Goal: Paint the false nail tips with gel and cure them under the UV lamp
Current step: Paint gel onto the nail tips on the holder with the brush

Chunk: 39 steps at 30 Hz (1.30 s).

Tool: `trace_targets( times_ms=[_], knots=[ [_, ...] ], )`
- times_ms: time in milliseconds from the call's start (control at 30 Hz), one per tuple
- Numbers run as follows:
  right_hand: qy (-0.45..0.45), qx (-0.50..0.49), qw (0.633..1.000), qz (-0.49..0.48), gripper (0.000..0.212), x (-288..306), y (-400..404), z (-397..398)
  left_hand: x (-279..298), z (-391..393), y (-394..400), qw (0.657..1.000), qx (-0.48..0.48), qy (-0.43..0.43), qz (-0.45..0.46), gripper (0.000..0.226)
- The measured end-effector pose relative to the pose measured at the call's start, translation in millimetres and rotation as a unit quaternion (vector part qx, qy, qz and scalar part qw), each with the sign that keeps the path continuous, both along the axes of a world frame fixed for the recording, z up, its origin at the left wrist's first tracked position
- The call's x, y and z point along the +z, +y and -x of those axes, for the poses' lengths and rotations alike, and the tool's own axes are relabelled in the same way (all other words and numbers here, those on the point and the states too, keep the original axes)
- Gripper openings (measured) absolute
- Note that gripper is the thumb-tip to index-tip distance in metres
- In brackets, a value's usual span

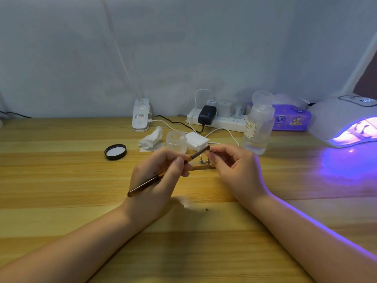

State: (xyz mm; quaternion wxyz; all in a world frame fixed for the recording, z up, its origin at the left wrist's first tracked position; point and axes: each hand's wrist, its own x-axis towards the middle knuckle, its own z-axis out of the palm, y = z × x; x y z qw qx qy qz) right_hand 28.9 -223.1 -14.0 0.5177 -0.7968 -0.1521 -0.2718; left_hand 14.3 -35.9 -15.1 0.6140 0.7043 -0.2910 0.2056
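My left hand [159,176] grips a brown gel brush [146,183] like a pen, its bristle tip raised toward my right hand [234,168]. The right hand's fingertips pinch a small nail tip [210,150] that the brush tip touches. Behind the hands a holder strip [201,167] with two small metal stands [204,161] lies on the wooden table. An open clear gel jar [176,140] stands behind them, and its black lid [115,152] lies to the left. At the right edge the white UV lamp [336,117] glows purple.
A clear liquid bottle [258,127], a stack of white pads [196,140] and a crumpled tissue [152,138] stand behind the hands. Along the back wall sit a power strip [219,119] with plugs and cables, a white lamp base [140,118] and a purple tissue pack [291,117].
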Motion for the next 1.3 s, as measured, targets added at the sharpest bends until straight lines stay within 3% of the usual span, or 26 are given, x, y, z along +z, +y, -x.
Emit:
trace_targets(
  times_ms=[200,400,1100,1300],
  knots=[
    [0.001,0.026,1.0,-0.013,0.014,2.2,1.1,1.7,1.4,-1.2,-1.2,1.0,0.011,0.006,0.013,0.015],
    [0.012,0.022,0.999,-0.027,0.018,1.5,0.9,1.7,3.7,3.2,-1.6,0.998,0.018,-0.039,-0.034,0.02],
    [0.029,0.012,0.999,-0.026,0.018,-3.9,1.1,0.1,0.0,4.0,-1.9,0.999,-0.014,0.032,0.002,0.019],
    [0.034,0.012,0.999,-0.03,0.023,-4.9,0.4,-0.5,0.7,5.0,-2.0,0.999,-0.028,0.019,0.004,0.019]
  ],
)
